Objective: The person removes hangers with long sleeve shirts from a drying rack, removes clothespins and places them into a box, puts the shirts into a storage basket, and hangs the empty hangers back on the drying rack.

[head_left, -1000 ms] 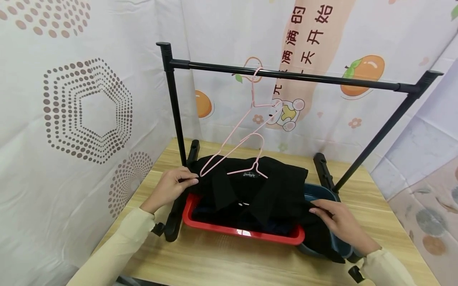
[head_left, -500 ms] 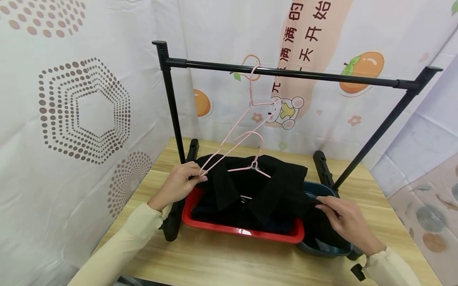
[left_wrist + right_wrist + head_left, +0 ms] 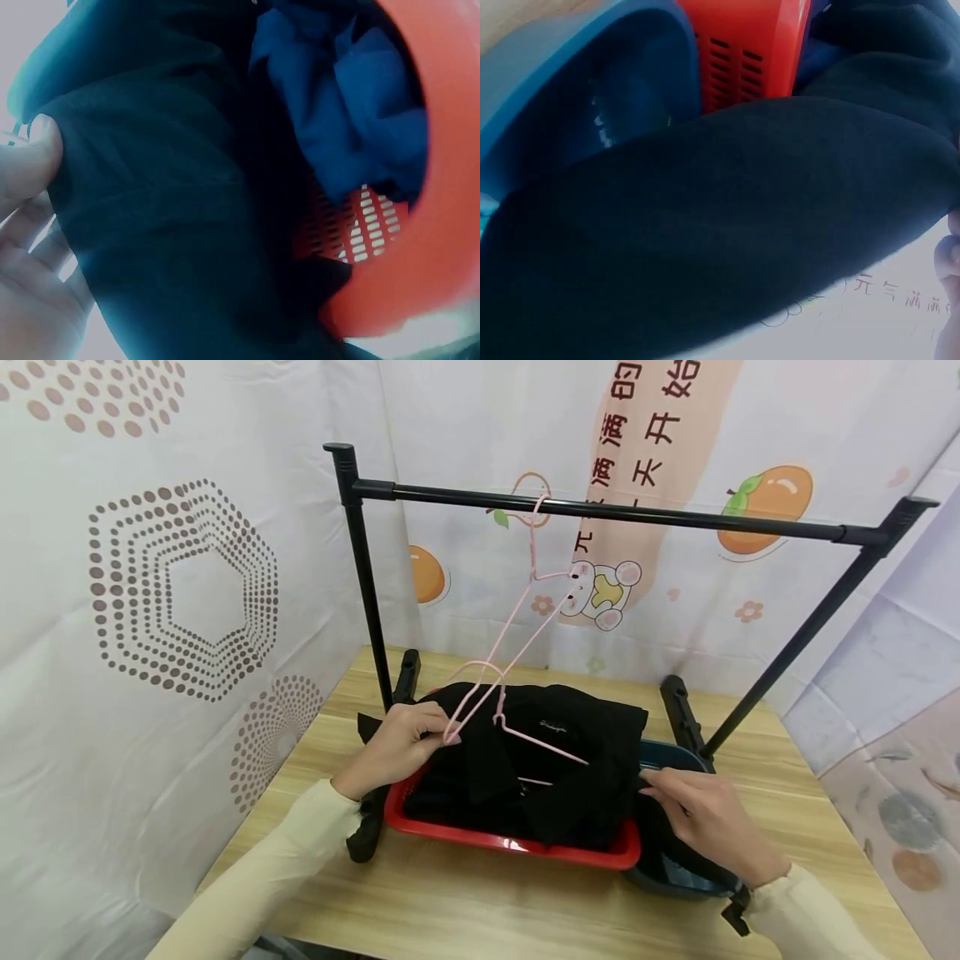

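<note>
A black collared shirt [image 3: 600,735] lies spread over a red basket [image 3: 517,843]. A pink hanger [image 3: 544,745] sits in its neck opening, tilted, with the hook up and to the left. My left hand [image 3: 397,745] pinches the shirt's left shoulder; the thumb [image 3: 46,146] lies on the black cloth in the left wrist view. The lower end of a second pink hanger [image 3: 533,539], hung on the rail, overlaps the left fingers in the head view; contact is unclear. My right hand [image 3: 716,818] pinches the shirt's right side, whose sleeve drapes over a blue basin [image 3: 675,752].
A black rack with a top rail [image 3: 675,518] stands over the baskets, its feet [image 3: 681,714] on the wooden table [image 3: 450,902]. Dark blue cloth [image 3: 375,97] lies inside the red basket. Patterned curtains [image 3: 202,593] hang at the back and sides.
My left hand has moved right, and the rail hanger's lower end has swung right too. The hanger in the shirt has shifted left and tilted. My right hand has moved slightly left.
</note>
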Available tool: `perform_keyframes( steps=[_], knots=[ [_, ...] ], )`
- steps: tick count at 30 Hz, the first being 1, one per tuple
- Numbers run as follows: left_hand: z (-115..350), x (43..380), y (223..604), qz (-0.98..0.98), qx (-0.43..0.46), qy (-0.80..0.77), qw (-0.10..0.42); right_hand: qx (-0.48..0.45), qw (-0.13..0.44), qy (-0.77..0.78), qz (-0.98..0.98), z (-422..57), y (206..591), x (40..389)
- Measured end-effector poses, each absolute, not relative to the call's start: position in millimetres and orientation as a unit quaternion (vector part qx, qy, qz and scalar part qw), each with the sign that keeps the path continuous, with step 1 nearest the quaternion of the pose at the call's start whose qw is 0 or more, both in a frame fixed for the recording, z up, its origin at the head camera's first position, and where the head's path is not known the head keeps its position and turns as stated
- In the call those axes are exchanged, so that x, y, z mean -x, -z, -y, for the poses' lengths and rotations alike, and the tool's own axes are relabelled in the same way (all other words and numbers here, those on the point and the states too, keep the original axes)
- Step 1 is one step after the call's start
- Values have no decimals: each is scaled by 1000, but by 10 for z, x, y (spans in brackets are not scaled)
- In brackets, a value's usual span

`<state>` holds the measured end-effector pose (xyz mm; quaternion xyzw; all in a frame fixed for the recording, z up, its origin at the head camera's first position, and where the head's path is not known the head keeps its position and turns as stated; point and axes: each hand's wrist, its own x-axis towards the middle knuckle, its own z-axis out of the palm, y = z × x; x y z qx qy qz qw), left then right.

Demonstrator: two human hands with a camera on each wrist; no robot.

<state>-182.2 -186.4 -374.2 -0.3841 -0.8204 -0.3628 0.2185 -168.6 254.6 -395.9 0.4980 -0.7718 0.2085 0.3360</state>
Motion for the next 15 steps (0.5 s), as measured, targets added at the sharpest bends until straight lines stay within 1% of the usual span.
perform_keyframes(
  steps=[8, 15],
  knots=[
    [1714, 1871, 3670, 800, 418, 367, 226, -514, 354, -193, 757, -2432, 3941, 1742],
    [1685, 1908, 3673, 794, 413, 378, 238, -519, 355, -193, 753, -2388, 3944, 1764]
  ],
)
